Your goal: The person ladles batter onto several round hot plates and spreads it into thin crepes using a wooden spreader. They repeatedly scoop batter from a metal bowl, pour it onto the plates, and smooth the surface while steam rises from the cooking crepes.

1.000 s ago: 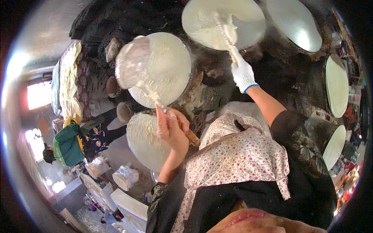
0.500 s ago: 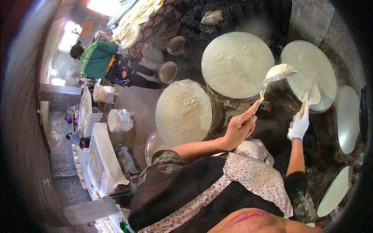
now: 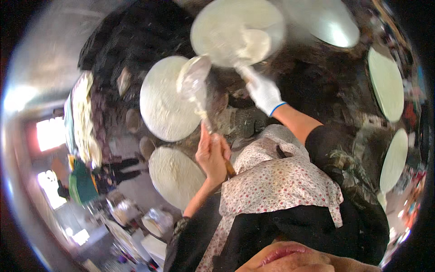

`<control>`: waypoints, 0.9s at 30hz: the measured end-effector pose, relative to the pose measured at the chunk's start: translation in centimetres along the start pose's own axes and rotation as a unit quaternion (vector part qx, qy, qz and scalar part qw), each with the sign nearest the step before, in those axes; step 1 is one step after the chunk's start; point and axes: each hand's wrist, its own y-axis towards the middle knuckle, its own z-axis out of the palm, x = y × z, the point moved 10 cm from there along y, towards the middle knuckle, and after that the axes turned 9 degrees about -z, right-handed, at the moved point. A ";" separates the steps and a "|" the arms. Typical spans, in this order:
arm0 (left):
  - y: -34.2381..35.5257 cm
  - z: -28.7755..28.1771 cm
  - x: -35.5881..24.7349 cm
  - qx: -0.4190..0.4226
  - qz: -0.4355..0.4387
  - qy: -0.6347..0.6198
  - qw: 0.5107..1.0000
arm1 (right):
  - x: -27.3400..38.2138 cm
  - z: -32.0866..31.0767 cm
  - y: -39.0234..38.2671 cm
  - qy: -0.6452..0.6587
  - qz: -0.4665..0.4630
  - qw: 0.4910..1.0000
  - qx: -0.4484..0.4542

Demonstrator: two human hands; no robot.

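Note:
My bare left hand [image 3: 213, 156] is closed round the handle of a metal ladle [image 3: 194, 77]. The ladle's bowl carries pale batter and hangs over the edge of a round griddle [image 3: 165, 102] coated with the same batter. My right hand, in a white glove [image 3: 265, 94], grips the handle of a flat spreader [image 3: 254, 46] smeared with batter. That spreader lies over a second round griddle [image 3: 213, 29], whose pale surface is blurred by motion and steam. A third batter-covered griddle [image 3: 174, 177] is beside my left forearm.
More round griddles curve away to the right, a shiny one [image 3: 337, 31] and two pale ones [image 3: 387, 86] [image 3: 393, 161]. A person in a green top [image 3: 81, 183] stands at the far left, near wrapped tubs [image 3: 158, 221]. Pale cloths [image 3: 84, 120] hang behind a dark heap [image 3: 136, 41].
The view has swung to the right, so the griddles appear farther left. My right hand has the spreader on the griddle ahead, and the ladle in my left hand has turned upright.

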 end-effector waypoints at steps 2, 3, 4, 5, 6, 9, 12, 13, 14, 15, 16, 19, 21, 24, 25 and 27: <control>0.1 0.9 -0.4 0.004 -0.009 0.018 1.000 | -2.6 2.0 -0.8 0.005 0.051 0.993 0.109; 0.2 1.3 -1.1 0.010 0.005 0.025 1.000 | -1.6 -0.5 -0.5 0.010 -0.030 0.999 -0.007; 0.2 1.7 -1.4 0.011 0.013 0.027 0.999 | -2.9 -2.5 -0.3 -0.007 -0.013 0.997 -0.071; 0.2 2.1 -1.7 0.007 0.024 0.034 0.999 | -3.6 -4.4 -0.8 -0.029 -0.003 0.990 -0.135; 0.2 2.4 -1.5 0.002 0.001 0.036 0.999 | -6.3 -3.9 -0.5 -0.034 0.086 0.992 -0.091; 0.3 4.1 -1.5 -0.001 -0.017 0.029 0.999 | -7.1 -4.4 -0.5 0.089 0.136 0.986 -0.028; 0.4 5.6 -2.0 -0.002 -0.017 0.017 1.000 | -7.5 -1.7 -1.2 0.014 0.134 0.965 0.223; 0.5 6.2 -2.2 0.003 -0.011 0.019 1.000 | -5.7 -4.4 0.7 0.011 -0.014 0.994 0.109; 0.5 6.5 -2.5 0.001 -0.004 0.006 1.000 | -7.0 -5.5 0.9 0.020 0.038 0.998 0.053; 0.6 7.0 -2.8 0.002 0.004 0.011 1.000 | -8.6 -6.4 1.1 0.035 0.102 0.994 0.014; 0.7 7.5 -3.0 0.006 0.004 0.018 1.000 | -10.1 -7.3 0.3 0.050 0.190 0.980 -0.035; 1.2 8.6 -2.3 -0.011 -0.045 0.001 0.999 | -7.3 -7.4 0.7 0.099 0.076 0.990 -0.068; 1.5 9.3 -2.0 -0.017 -0.073 0.001 0.997 | -5.1 -6.2 0.1 0.030 -0.007 0.999 0.019; 2.1 10.8 -2.2 -0.002 -0.078 0.022 0.997 | -7.6 -3.6 -2.3 -0.009 0.091 0.966 0.243; 2.3 11.0 -2.1 -0.011 -0.081 0.027 0.996 | -8.4 -6.2 -0.6 -0.008 0.079 0.986 0.149; 2.7 11.6 -2.3 -0.007 -0.072 0.020 0.997 | -9.7 -10.5 2.3 -0.001 0.037 0.999 -0.016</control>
